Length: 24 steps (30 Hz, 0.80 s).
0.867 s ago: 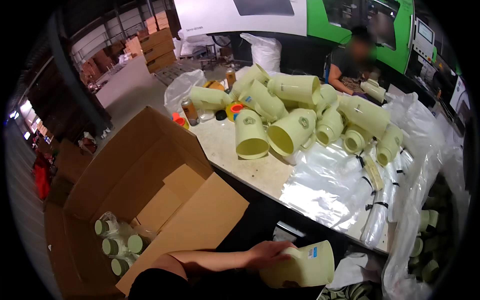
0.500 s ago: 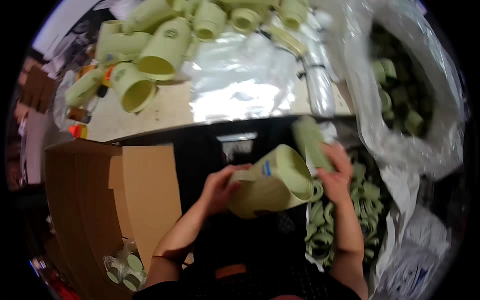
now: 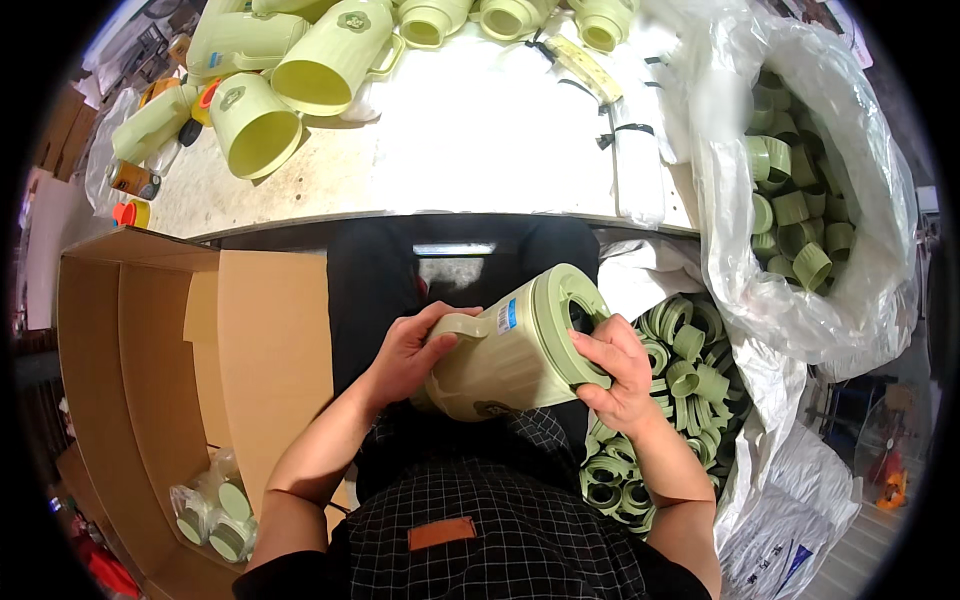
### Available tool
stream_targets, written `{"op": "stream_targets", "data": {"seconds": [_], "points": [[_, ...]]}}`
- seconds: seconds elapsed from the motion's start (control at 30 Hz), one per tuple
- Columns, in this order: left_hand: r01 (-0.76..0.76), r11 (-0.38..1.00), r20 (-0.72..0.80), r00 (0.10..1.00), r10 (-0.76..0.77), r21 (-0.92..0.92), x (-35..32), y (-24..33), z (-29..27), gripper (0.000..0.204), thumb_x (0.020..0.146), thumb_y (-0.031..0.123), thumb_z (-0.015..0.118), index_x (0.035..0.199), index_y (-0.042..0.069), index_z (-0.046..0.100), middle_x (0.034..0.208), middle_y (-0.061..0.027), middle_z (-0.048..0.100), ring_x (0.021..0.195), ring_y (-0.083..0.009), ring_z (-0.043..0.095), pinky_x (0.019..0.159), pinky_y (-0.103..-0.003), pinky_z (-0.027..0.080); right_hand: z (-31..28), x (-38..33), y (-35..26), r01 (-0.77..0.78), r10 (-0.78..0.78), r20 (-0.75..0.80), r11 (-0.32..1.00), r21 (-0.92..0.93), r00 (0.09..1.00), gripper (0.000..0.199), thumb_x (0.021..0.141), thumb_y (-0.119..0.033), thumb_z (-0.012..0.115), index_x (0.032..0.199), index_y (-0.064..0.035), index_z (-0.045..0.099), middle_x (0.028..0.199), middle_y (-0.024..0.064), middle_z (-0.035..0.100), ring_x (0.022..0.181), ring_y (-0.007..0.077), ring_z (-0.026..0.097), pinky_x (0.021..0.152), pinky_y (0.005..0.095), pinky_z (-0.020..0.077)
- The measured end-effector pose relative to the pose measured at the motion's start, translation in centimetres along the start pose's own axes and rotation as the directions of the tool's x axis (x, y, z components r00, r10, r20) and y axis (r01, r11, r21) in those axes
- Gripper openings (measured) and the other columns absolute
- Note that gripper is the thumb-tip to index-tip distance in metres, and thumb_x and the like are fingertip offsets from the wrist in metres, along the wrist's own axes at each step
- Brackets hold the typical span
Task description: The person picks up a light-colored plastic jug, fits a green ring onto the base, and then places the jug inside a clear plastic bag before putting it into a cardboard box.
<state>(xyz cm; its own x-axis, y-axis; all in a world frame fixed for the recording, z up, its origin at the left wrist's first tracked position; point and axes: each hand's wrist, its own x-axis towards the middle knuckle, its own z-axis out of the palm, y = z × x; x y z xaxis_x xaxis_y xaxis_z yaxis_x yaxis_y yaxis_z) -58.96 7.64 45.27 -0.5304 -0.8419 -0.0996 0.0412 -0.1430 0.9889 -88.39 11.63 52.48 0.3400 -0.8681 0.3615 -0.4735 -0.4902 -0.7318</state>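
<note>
A pale green plastic jug body (image 3: 485,370) lies tilted across my lap, its wide end toward the right. My left hand (image 3: 408,352) is closed around the jug's handle. Over the wide end sits a green ring-shaped collar (image 3: 548,305) with a dark round opening. My right hand (image 3: 620,372) grips this collar at its right side, thumb and fingers pressed on its rim. Whether the collar is fully seated cannot be made out. A small blue and white sticker (image 3: 508,316) is on the jug's side.
A heap of green rings and collars (image 3: 690,390) lies right of my lap. Beyond it stands a clear plastic bag (image 3: 728,210) of green caps. At left is an open cardboard box (image 3: 275,350) with wrapped pieces. Several green jugs (image 3: 335,60) lie on the table (image 3: 330,170).
My right hand has brought the green collar from beside the jug onto its open wide end, which it now covers. The left hand keeps its hold on the handle.
</note>
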Motion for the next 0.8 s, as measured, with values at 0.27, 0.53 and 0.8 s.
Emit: {"op": "stream_targets", "data": {"seconds": [0.27, 0.53, 0.8], "points": [[-0.022, 0.829, -0.017, 0.999, 0.039, 0.558, -2.8, 2.1, 4.2, 0.067, 0.084, 0.019, 0.074, 0.140, 0.006, 0.041, 0.148, -0.0212, 0.046, 0.111, -0.0405, 0.064, 0.087, -0.044, 0.056, -1.1, 2.6, -3.0, -0.389, 0.406, 0.089, 0.907, -0.162, 0.909, 0.052, 0.089, -0.030, 0.068, 0.129, 0.0028, 0.058, 0.090, 0.0164, 0.055, 0.082, 0.0321, 0.055, 0.078, 0.0379, 0.0478], [-0.106, 0.875, -0.008, 0.992, 0.124, 0.472, -3.3, 3.5, 3.8, 0.046, 0.102, 0.034, 0.052, 0.134, 0.000, 0.052, 0.135, -0.0234, 0.057, 0.119, -0.0366, 0.061, 0.097, -0.041, 0.049, -1.8, 2.2, -1.2, -0.599, 0.568, 0.193, 0.749, 0.282, 0.800, 0.041, 0.096, -0.032, 0.063, 0.125, -0.0025, 0.063, 0.084, 0.0026, 0.056, 0.077, 0.0133, 0.052, 0.068, 0.0285, 0.0442], [-0.453, 0.547, -0.029, 0.751, 0.660, 0.705, 17.7, 2.0, -0.3, 0.012, 0.082, 0.009, 0.074, 0.084, 0.005, 0.063, 0.078, -0.0095, 0.056, 0.080, -0.0326, 0.055, 0.073, -0.041, 0.045, -0.4, 2.8, 5.4, -0.527, 0.412, 0.330, 0.694, 0.491, 0.850, 0.053, 0.105, -0.041, 0.045, 0.132, 0.0038, 0.057, 0.107, 0.0091, 0.065, 0.096, 0.0160, 0.061, 0.090, 0.0300, 0.0487]]}}
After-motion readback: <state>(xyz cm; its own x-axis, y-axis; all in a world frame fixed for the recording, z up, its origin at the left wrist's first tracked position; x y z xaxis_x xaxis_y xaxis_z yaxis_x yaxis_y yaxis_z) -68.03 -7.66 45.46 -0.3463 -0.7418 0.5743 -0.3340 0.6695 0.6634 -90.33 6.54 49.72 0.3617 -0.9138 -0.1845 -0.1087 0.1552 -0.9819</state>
